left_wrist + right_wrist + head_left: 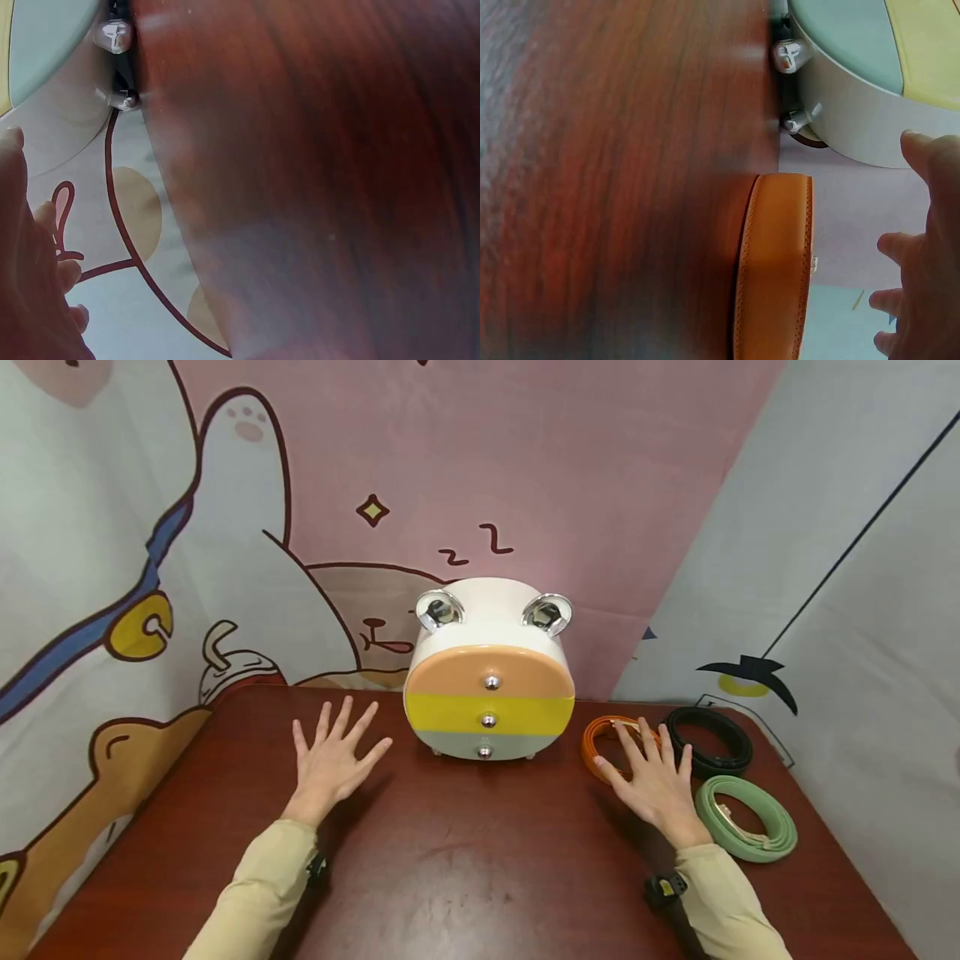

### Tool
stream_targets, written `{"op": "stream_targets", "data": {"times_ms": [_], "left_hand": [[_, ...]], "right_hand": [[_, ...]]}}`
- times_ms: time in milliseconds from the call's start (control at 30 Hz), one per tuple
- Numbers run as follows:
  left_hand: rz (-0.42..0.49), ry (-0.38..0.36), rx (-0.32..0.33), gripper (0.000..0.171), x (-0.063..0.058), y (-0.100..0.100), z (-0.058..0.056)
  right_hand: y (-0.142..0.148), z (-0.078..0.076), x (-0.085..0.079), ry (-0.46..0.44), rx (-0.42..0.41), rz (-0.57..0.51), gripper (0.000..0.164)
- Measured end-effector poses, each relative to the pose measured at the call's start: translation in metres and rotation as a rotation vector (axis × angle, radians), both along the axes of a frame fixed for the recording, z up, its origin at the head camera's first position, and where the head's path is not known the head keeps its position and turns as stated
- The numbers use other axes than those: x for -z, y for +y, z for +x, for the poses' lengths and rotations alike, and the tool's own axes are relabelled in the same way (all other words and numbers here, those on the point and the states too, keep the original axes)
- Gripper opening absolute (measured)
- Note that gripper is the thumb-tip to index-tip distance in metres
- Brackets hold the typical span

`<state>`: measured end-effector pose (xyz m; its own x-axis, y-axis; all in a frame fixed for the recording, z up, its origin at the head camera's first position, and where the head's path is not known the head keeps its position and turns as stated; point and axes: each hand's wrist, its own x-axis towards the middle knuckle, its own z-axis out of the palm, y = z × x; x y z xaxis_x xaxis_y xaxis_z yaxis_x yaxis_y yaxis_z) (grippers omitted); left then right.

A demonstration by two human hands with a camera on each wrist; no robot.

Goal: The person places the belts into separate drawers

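The fingers (341,720) of the left hand (328,768) are straight and spread wide, holding nothing, and those of the right hand (658,783) are likewise fanned out and free of any grip. In the head view the right fingers overlap part of a coiled orange belt (589,747), but the right wrist view shows a gap between hand and belt, and stitching along the belt's edges. Just beyond that hand lie a coiled black belt (720,765) and, nearer the person, a coiled green belt (784,827) with a metal buckle (738,828). Between the hands, farther back, a white box (487,706) stands upright on small feet, with two silver-rimmed eyes and three drawers in orange, yellow and grey-green, each with a silver knob. Box and belts all rest on the reddish-brown surface (465,843). Pale sleeves (262,877) cover the forearms. Behind hangs a cartoon cloth (585,485), whose readable writing is two letters Z (495,541), one larger than the other, above a sleeping animal's face.
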<state>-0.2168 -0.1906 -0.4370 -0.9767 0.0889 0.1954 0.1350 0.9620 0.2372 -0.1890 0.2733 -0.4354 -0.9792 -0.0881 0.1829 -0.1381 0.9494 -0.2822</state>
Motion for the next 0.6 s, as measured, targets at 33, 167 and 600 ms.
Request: {"op": "stream_targets", "data": {"times_ms": [33,167,600], "left_hand": [[-0.002,-0.001,0.000,0.074,-0.001,0.000,0.000],[0.006,-0.003,0.008,0.074,-0.003,0.004,-0.001],[0.085,0.038,0.052,0.071,-0.025,0.016,-0.010]], "right_hand": [[-0.001,0.000,-0.001,0.006,-0.006,-0.003,0.078],[0.002,0.001,-0.004,0.038,-0.031,-0.036,0.071],[-0.019,-0.002,-0.021,0.288,-0.114,-0.221,0.048]]}}
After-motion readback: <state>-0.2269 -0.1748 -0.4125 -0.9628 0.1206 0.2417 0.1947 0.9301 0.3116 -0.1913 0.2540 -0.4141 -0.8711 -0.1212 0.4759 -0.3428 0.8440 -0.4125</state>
